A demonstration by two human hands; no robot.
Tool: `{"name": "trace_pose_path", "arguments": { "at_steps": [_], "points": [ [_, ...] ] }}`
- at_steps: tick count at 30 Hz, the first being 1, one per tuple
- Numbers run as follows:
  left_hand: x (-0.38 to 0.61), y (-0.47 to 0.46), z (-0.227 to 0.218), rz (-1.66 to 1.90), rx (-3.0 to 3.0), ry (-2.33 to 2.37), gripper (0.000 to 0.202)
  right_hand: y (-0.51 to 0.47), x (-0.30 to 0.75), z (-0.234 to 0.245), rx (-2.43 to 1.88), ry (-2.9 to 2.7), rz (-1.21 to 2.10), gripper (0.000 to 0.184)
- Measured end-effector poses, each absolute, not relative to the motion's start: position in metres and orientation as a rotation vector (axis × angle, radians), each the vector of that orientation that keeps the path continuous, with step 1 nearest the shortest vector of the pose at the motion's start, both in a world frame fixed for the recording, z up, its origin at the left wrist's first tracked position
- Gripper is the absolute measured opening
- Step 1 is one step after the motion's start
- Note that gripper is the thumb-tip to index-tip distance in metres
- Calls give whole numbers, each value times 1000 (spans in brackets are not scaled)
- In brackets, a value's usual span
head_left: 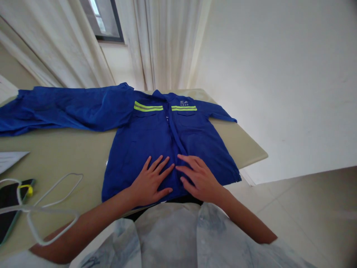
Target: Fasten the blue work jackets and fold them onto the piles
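Note:
A blue work jacket (156, 130) with yellow-green reflective stripes lies face up on a beige table (69, 152), its left sleeve stretched far out to the left. My left hand (152, 180) rests flat on the lower front of the jacket, fingers spread. Just to its right my right hand (198, 176) also lies flat on the fabric, fingers extended toward the closed front seam. The fingertips of both hands nearly meet at the middle.
A white cable (52, 193) loops across the table at the left, over a dark phone (11, 208) with a green edge. A white sheet (9, 158) lies at the far left. Curtains (156, 44) hang behind; the table's right edge drops to a tiled floor (301, 208).

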State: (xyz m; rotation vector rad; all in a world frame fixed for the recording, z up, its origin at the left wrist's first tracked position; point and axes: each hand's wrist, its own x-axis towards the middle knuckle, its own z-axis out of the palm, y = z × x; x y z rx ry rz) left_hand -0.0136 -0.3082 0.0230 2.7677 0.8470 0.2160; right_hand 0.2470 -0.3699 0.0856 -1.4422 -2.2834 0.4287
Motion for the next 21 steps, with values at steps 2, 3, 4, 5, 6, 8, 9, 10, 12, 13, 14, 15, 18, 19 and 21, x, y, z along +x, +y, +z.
{"name": "trace_pose_path", "arguments": {
  "at_steps": [2,3,4,5,6,8,9,10,12,13,14,15,18,19,21],
  "points": [
    [-15,-313,23,190,2764,859,82,-378,244,85,-1382,-2430,517,20],
    [-16,-318,22,181,2766,858,83,-381,246,84,-1417,-2452,554,21],
    [-18,-322,22,178,2771,852,84,-383,250,85,-1483,-2446,590,24],
    [-21,-328,23,179,2777,839,86,-385,255,86,-1554,-2427,625,26],
    [-23,-332,24,179,2786,817,88,-386,261,88,-1600,-2416,662,27],
    [-26,-336,28,167,2805,761,89,-381,274,93,-1571,-2446,755,28],
    [-25,-334,31,164,2814,748,89,-374,280,96,-1510,-2473,799,30],
    [-21,-327,35,177,2822,760,87,-362,286,99,-1449,-2489,821,31],
    [-6,-298,46,273,2830,887,83,-324,298,103,-1394,-2454,770,32],
    [4,-277,54,348,2822,993,81,-297,304,105,-1399,-2399,713,31],
    [15,-251,61,429,2800,1115,78,-266,309,106,-1422,-2329,656,30],
    [26,-221,69,486,2769,1224,72,-232,314,107,-1444,-2249,630,29],
    [52,-126,84,562,2592,1502,52,-124,320,101,-1568,-1898,778,22],
    [56,-96,86,572,2526,1577,48,-91,320,97,-1627,-1775,780,20],
    [59,-46,85,570,2461,1660,45,-33,318,87,-1686,-1667,716,15]
  ]
}}
